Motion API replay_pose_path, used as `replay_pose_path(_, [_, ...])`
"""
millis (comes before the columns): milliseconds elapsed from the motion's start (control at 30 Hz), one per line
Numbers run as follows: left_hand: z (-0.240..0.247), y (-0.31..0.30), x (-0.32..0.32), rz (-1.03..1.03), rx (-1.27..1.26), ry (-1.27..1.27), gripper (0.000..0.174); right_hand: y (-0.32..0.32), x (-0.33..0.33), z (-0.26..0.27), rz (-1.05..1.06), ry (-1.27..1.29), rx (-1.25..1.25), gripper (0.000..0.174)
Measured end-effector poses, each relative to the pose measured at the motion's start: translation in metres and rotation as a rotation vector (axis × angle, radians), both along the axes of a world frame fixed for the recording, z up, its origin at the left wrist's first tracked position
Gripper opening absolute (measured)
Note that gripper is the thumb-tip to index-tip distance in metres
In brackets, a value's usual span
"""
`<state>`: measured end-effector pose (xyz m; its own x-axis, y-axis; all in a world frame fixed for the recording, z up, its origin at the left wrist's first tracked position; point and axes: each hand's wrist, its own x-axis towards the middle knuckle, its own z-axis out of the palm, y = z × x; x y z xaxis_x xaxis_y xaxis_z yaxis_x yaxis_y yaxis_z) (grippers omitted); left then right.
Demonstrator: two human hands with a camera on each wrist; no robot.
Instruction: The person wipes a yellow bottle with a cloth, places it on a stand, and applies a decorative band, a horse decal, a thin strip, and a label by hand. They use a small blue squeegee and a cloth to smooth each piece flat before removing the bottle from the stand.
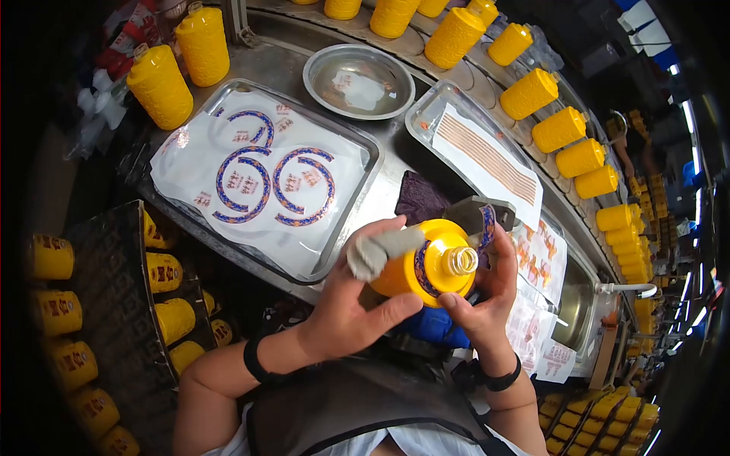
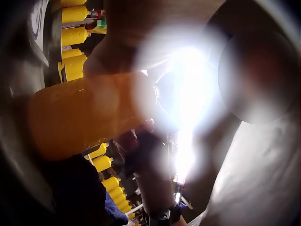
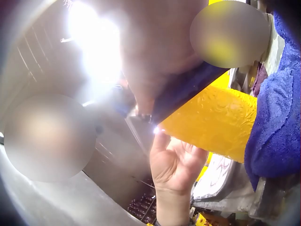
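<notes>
A yellow bottle [image 1: 395,275] with a clear glass neck lies tilted between both hands, its mouth toward the person. My left hand [image 1: 346,315] grips its body, thumb along the near side; a grey cloth-like cover wraps one or more fingers. A blue and orange patterned strip [image 1: 420,267] lies on the bottle's shoulder. My right hand [image 1: 490,300] has its thumb at the shoulder, and its raised fingers hold the free end of a strip [image 1: 487,220]. In the right wrist view the bottle [image 3: 211,120] rests against a blue towel [image 3: 277,127].
A tray [image 1: 370,163] with curved patterned decals on white sheets stands left. Behind are a metal bowl [image 1: 312,80] of water and a tray [image 1: 418,114] with a striped sheet. Yellow bottles [image 1: 528,95] line a curved ledge. A faucet [image 1: 627,289] is right; racked bottles [image 1: 164,272] stand lower left.
</notes>
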<state>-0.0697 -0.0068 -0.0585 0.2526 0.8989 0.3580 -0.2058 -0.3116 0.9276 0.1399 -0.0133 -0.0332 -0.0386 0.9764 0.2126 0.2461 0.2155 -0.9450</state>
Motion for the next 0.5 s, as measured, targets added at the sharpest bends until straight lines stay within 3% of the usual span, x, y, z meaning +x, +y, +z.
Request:
replay_pose_path(33, [0.003,-0.005,-0.006,0.05,0.131,0.176,0.055,0.0,0.0,0.0,0.003,-0.014,0.008,0.098])
replay_pose_path(67, [0.002,-0.009,-0.003,0.072,0.067,0.069,0.05,-0.001,0.0,-0.001,0.001,-0.004,-0.008,0.098])
replay_pose_path(167, [0.004,-0.006,-0.01,0.03,0.053,0.133,0.059,-0.001,0.002,-0.002,0.009,0.005,-0.034,0.098])
replay_pose_path(267, [0.004,-0.013,-0.004,0.003,-0.053,-0.059,0.056,-0.001,0.003,-0.004,-0.003,0.005,-0.021,0.099])
replay_pose_path(367, [0.009,-0.009,-0.008,0.025,0.07,0.173,0.051,-0.001,0.002,-0.006,-0.005,0.019,-0.021,0.1])
replay_pose_path(500, [0.013,0.01,0.012,0.086,-0.188,-0.091,0.036,-0.001,0.004,-0.005,-0.005,-0.04,-0.014,0.1])
